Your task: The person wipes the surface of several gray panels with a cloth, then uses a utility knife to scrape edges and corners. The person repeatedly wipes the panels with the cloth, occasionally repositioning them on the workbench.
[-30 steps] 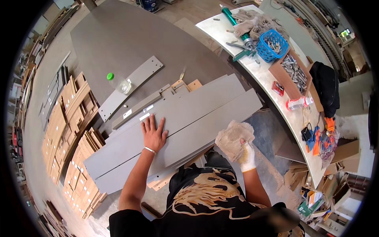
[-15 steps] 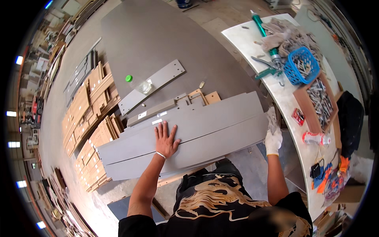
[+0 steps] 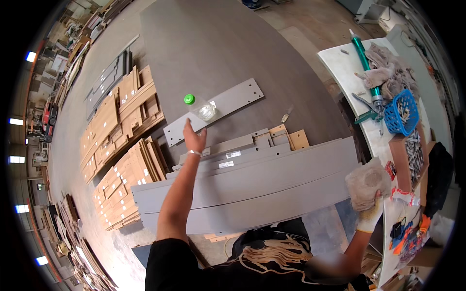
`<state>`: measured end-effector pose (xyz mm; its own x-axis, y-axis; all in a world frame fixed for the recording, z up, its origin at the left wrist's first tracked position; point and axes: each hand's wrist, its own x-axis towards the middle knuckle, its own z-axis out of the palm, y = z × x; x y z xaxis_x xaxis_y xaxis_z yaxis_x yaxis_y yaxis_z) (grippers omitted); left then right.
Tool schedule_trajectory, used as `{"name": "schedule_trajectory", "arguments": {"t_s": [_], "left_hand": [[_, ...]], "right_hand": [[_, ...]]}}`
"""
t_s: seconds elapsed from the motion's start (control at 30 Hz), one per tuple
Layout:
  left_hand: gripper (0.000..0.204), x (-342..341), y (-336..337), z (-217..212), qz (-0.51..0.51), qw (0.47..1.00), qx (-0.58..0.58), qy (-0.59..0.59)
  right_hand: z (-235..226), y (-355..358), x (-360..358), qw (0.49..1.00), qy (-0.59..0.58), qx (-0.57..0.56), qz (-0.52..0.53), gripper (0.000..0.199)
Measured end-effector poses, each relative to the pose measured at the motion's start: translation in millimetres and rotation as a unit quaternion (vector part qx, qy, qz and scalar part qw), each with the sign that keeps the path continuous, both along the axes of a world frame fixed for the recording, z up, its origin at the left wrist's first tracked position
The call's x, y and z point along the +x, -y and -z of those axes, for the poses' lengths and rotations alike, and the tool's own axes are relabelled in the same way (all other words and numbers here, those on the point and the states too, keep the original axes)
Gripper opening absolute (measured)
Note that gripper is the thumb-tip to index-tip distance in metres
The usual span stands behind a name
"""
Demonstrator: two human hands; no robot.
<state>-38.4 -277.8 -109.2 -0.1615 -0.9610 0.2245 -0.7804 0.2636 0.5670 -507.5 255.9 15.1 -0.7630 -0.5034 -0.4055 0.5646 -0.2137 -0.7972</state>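
My bare left hand (image 3: 195,139) reaches out over the work surface, fingers apart and holding nothing. Just beyond its fingertips is a clear plastic bottle (image 3: 206,111) with a green cap, lying on a narrow grey board (image 3: 238,98) with holes at its ends. In a white glove, my right hand (image 3: 371,216) grips a greyish-beige rag (image 3: 367,184) above the right end of the nearest panels. Two long grey panels (image 3: 272,182) lie side by side in front of me. Behind them, shorter grey pieces (image 3: 242,156) bear white labels.
On the right, a white table (image 3: 335,60) holds a green caulking gun (image 3: 365,60), more rags, a blue basket (image 3: 402,114) and a wooden box of metal fittings (image 3: 414,153). Stacks of wooden boards (image 3: 121,184) stand to the left. A small vial (image 3: 286,115) lies on the large dark panel (image 3: 228,43).
My left hand has lifted off the grey panels and moved forward toward the bottle. My right hand has swung from the panels' end out to the right, with the rag now fully in sight.
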Motion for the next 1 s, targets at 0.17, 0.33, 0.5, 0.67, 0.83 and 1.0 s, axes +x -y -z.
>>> {"name": "schedule_trajectory", "arguments": {"t_s": [0.17, 0.33, 0.5, 0.67, 0.83, 1.0], "left_hand": [[0.101, -18.3, 102.8, 41.1, 0.002, 0.977, 0.143, -0.161], [0.063, -55.6, 84.4, 25.3, 0.043, 0.962, 0.121, -0.239], [0.059, -99.9, -18.8, -91.2, 0.252, 0.961, 0.082, -0.081], [0.055, -142.4, -130.8, -192.8, 0.359, 0.915, -0.07, 0.167], [0.033, -189.0, -199.0, -232.1, 0.429, 0.841, -0.151, 0.293], [0.021, -239.1, -238.4, -257.0, 0.434, 0.803, -0.196, 0.357]], "right_hand": [[-44.3, 13.6, 48.5, 0.975, 0.101, -0.176, -0.093, 0.078], [-30.6, 73.4, 68.9, 0.996, 0.073, -0.036, 0.028, 0.064], [-36.7, 81.1, 86.1, 0.97, 0.203, -0.133, -0.021, 0.057], [9.8, 89.5, 100.1, 0.95, 0.267, -0.143, -0.078, 0.058], [37.3, 77.4, 102.1, 0.927, 0.295, -0.183, -0.143, 0.056], [35.3, 59.2, 95.3, 0.904, 0.302, -0.245, -0.179, 0.055]]}}
